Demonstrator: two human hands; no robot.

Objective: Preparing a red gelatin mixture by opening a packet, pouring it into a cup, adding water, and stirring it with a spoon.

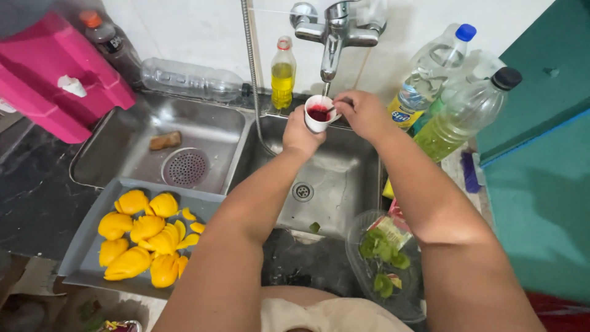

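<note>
My left hand (299,134) grips a small white cup (317,121) of dark red liquid, held over the right sink basin (332,178) just under the tap spout (329,58). My right hand (364,112) pinches a thin utensil handle (335,108) that dips into the cup. Both forearms reach forward from the bottom of the view.
A grey tray (86,240) of yellow mango pieces (144,237) rests over the left basin's front edge. A round strainer (185,167) and a brown sponge (165,141) lie in the left basin. Bottles stand along the back and right. A clear container of green leaves (384,258) sits front right. A pink container (52,80) stands left.
</note>
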